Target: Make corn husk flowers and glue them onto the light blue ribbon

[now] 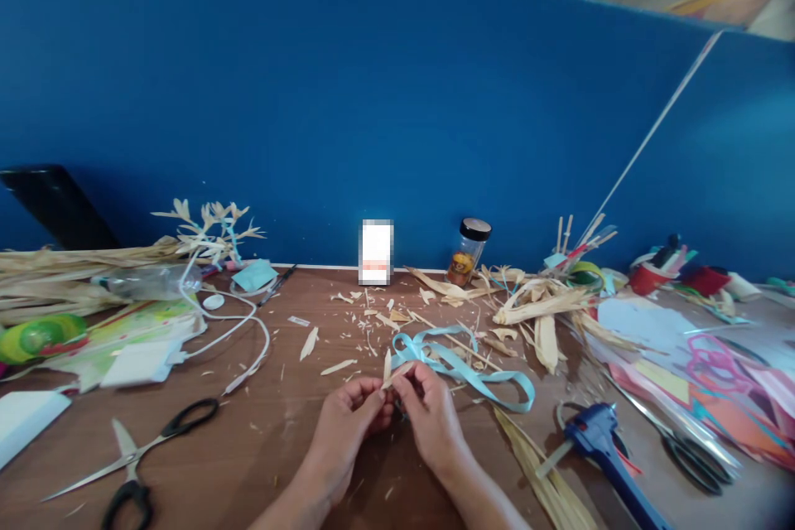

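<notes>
Near the middle of the table, my left hand (pixel 349 422) and my right hand (pixel 436 418) meet, both with fingers pinched closed. Between the fingertips is a small pale piece of dried corn husk (pixel 388 366), with narrow petal-like tips sticking up and to the right. Its lower part is hidden by my fingers. A loose light-blue ribbon (pixel 497 378) lies curled just beyond and to the right of my right hand. Small husk scraps (pixel 339 367) are scattered beyond my hands.
Open scissors (pixel 127 457) lie at left, beside a white cable (pixel 266 339) and a power bank (pixel 142 363). At right are a blue glue gun (pixel 599 435), black-handled scissors (pixel 696 460) and husk bundles (pixel 546 306). A black-lidded jar (pixel 469 252) stands at the back.
</notes>
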The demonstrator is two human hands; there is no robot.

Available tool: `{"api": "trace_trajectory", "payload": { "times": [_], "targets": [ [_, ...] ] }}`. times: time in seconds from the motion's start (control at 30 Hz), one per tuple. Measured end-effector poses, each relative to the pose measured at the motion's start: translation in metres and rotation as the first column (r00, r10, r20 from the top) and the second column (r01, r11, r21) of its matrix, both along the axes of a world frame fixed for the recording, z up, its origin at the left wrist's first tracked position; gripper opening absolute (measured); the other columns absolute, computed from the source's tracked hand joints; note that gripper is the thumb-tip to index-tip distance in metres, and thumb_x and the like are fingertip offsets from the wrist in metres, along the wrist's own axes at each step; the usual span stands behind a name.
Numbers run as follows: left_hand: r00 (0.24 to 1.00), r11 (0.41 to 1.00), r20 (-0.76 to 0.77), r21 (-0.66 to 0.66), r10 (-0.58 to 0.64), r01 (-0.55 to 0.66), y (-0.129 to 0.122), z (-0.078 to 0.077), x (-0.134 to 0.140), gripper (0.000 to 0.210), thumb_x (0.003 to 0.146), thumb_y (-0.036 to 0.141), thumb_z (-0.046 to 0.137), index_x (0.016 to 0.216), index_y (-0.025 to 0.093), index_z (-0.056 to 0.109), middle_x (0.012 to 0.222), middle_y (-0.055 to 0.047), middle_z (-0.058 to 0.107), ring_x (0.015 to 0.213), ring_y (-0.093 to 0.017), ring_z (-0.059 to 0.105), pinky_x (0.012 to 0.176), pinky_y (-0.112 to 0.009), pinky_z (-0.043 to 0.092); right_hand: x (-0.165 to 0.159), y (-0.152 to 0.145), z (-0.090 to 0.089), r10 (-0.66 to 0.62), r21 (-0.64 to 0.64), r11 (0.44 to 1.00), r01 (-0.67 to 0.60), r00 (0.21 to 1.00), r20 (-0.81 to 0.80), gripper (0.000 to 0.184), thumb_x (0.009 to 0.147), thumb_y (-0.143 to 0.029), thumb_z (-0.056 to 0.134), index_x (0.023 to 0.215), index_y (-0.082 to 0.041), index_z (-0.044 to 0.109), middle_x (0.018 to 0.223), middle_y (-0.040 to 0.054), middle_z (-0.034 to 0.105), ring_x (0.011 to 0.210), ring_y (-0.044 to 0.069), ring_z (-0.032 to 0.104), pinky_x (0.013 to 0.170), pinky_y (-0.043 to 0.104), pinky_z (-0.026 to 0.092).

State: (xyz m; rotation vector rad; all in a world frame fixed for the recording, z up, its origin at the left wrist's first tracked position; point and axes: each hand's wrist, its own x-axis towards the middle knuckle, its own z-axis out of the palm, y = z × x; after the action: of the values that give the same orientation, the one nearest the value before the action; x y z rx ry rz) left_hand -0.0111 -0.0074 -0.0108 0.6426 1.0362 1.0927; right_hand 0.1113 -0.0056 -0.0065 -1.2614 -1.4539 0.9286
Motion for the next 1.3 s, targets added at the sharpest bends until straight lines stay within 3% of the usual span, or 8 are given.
{"api": "trace_trajectory", "payload": {
  "times": [0.2,0.5,1.3],
  "targets": [
    [0.998,0.998,-0.035,0.028,-0.048,0.048,-0.0002,-0.0044,-0.0011,0.018,0.062,0.023,0.070,0.074,0.011,0.065,0.065,-0.002,0.062,0.057,-0.007,0.054,0.060,-0.019,0.046,0.0018,-0.0010,0.0058,-0.020,-0.014,1.000,0.021,0.997,0.073,0.018,0.081,-0.024,0.049,0.065,-0.017,0.054,0.059,-0.0025,0.058,0.056,0.012,0.052,0.056,0.020,0.038],
    [0.995,0.999,-0.092,0.013,-0.047,0.049,0.0002,-0.0035,-0.0015,0.017,0.059,0.025,0.070,0.068,0.012,0.064,0.060,-0.001,0.061,0.054,-0.007,0.053,0.058,-0.019,0.046,0.0004,-0.0006,-0.0015,-0.004,-0.068,0.998,-0.001,0.997,-0.071,0.016,0.078,-0.025,0.052,0.065,-0.016,0.056,0.059,-0.0013,0.060,0.057,0.013,0.053,0.056,0.021,0.041],
    [0.991,0.998,-0.123,0.048,-0.045,0.051,-0.0025,-0.0035,-0.0032,0.020,0.062,0.031,0.069,0.068,0.012,0.063,0.060,0.000,0.059,0.054,-0.008,0.052,0.056,-0.020,0.045,0.0010,0.0004,-0.0003,-0.029,-0.079,0.997,0.020,0.993,-0.110,0.016,0.076,-0.029,0.055,0.066,-0.016,0.056,0.058,-0.0020,0.057,0.056,0.012,0.051,0.055,0.021,0.041]
  ]
}}
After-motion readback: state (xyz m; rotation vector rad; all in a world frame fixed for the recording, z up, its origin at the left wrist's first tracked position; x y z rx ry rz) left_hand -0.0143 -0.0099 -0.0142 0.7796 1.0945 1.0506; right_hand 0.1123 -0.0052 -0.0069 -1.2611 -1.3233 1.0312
